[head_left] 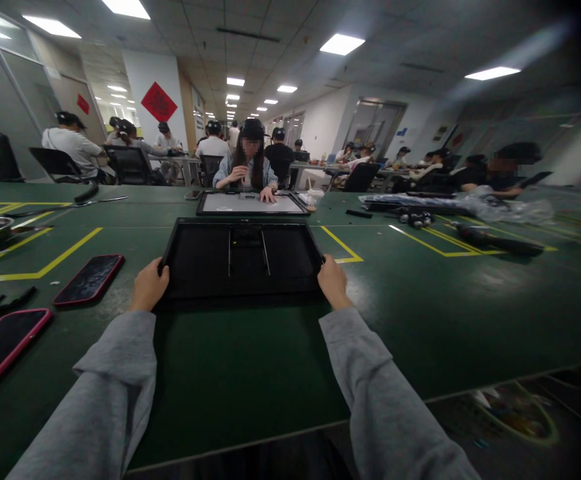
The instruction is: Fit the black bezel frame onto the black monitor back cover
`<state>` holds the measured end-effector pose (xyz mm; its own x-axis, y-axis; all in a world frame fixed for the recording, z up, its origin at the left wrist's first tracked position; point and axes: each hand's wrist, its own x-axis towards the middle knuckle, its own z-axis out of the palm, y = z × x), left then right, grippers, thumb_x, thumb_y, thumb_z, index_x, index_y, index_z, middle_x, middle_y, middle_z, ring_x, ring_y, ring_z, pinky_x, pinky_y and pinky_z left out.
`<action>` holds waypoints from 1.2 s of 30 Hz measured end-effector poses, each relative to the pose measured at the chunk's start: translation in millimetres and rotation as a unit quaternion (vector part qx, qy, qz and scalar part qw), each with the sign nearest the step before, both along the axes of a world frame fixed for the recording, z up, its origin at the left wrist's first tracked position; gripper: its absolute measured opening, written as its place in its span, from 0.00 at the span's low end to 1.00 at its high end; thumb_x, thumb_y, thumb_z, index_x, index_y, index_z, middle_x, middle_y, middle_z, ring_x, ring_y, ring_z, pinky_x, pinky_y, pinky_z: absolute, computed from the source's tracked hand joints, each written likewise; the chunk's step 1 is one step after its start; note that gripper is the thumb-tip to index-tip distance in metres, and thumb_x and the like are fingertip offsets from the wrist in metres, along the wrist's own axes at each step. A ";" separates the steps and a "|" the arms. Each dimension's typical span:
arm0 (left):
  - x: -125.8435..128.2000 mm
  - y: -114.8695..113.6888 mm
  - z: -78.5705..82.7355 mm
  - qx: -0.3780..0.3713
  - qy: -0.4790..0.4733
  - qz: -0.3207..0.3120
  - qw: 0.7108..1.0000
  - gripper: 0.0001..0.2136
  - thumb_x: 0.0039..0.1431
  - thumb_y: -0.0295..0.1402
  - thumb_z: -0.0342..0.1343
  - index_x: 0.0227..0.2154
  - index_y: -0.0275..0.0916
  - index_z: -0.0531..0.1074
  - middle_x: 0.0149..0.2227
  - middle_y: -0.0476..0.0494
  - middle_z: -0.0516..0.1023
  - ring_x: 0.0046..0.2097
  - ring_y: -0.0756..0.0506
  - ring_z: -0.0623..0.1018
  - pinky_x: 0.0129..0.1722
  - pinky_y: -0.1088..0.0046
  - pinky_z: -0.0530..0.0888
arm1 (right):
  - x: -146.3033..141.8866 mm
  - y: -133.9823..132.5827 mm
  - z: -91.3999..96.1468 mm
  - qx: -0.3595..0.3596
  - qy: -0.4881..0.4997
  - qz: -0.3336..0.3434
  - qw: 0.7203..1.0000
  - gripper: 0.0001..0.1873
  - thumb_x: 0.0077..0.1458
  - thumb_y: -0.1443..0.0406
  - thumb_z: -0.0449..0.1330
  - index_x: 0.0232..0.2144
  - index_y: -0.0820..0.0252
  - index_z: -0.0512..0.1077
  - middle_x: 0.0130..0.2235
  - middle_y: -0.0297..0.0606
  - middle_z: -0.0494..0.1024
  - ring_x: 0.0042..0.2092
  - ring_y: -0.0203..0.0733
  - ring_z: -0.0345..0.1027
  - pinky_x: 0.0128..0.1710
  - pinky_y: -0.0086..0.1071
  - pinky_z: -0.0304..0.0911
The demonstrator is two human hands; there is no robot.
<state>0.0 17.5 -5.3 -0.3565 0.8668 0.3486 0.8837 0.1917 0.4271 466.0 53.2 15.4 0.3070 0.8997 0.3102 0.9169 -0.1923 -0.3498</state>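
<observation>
At twelve o'clock on the green table (420, 320), we grip the black tray (243, 257) by its near corners, left hand (149, 285) and right hand (334, 282) both closed; it seems stiff, light, probably shallow

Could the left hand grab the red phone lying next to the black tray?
Probably yes. The left hand grips the black tray's near left corner, and the red phone lies flat on the green table just to its left, with nothing between them. It would have to let go first.
</observation>
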 end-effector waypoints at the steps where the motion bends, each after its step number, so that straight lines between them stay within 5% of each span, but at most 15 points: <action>1: 0.6 0.5 -1.3 -0.004 -0.001 0.005 1.000 0.24 0.61 0.41 0.44 0.57 0.34 0.65 0.50 0.31 0.75 0.50 0.35 0.75 0.49 0.60 0.69 | 0.1 -0.2 0.3 -0.003 -0.001 0.000 1.000 0.24 0.61 0.71 0.43 0.58 0.66 0.61 0.48 0.53 0.75 0.49 0.49 0.70 0.47 0.38 0.62; 6: -2.5 3.7 -3.9 -0.053 -0.049 0.008 0.997 0.27 0.60 0.41 0.46 0.59 0.33 0.60 0.48 0.29 0.76 0.49 0.35 0.76 0.47 0.59 0.70 | 3.0 -0.9 0.3 -0.041 -0.006 0.000 0.999 0.22 0.62 0.68 0.45 0.57 0.70 0.59 0.47 0.55 0.75 0.49 0.50 0.70 0.46 0.39 0.62; 11: -5.8 7.8 -5.3 -0.087 -0.080 -0.004 0.993 0.23 0.61 0.43 0.44 0.53 0.34 0.65 0.47 0.30 0.76 0.48 0.37 0.76 0.45 0.62 0.71 | 13.2 6.3 -4.7 -0.077 0.016 0.008 0.997 0.21 0.63 0.66 0.45 0.56 0.68 0.61 0.45 0.54 0.75 0.47 0.51 0.71 0.45 0.39 0.62; 19: 8.8 6.3 -3.4 -0.088 -0.074 0.001 0.993 0.23 0.62 0.46 0.40 0.49 0.35 0.67 0.44 0.29 0.77 0.46 0.36 0.77 0.43 0.62 0.70 | 22.4 22.5 -15.5 -0.027 0.050 -0.008 0.998 0.21 0.64 0.63 0.45 0.56 0.61 0.64 0.47 0.49 0.76 0.49 0.50 0.70 0.45 0.37 0.61; 36: -5.6 12.5 -5.6 -0.035 -0.043 -0.006 0.998 0.23 0.60 0.47 0.42 0.46 0.36 0.73 0.42 0.36 0.79 0.42 0.40 0.76 0.39 0.68 0.69 | 17.7 24.0 -30.8 0.028 0.052 0.026 0.998 0.21 0.63 0.67 0.46 0.56 0.65 0.64 0.47 0.50 0.75 0.48 0.48 0.70 0.45 0.34 0.60</action>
